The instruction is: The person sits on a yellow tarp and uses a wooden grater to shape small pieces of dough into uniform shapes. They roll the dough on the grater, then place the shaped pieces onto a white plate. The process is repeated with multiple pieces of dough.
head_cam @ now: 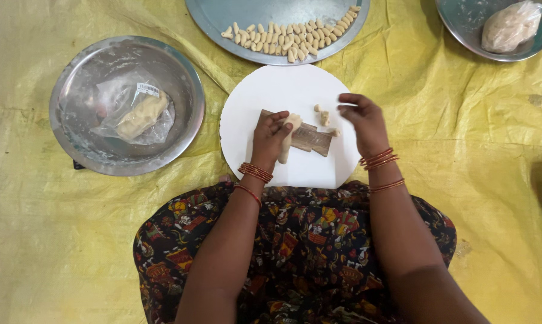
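Observation:
My left hand (pixel 269 139) grips a pale roll of dough (pixel 289 137) and presses its end on a small brown ridged wooden board (pixel 310 139). The board lies on a round white board (pixel 271 90) in front of my lap. My right hand (pixel 363 120) hovers just right of the wooden board, fingers loosely curled and apart, holding nothing I can see. Three small shaped dough pieces (pixel 324 116) lie on the white board between the wooden board and my right hand.
A large steel plate (pixel 223 15) at the top holds several shaped dough pieces (pixel 295 35). A steel bowl (pixel 78 144) at left holds dough in a clear plastic bag (pixel 140 113). Another steel bowl (pixel 463 30) at top right holds a dough lump (pixel 511 25). A yellow sheet (pixel 493 150) covers the floor.

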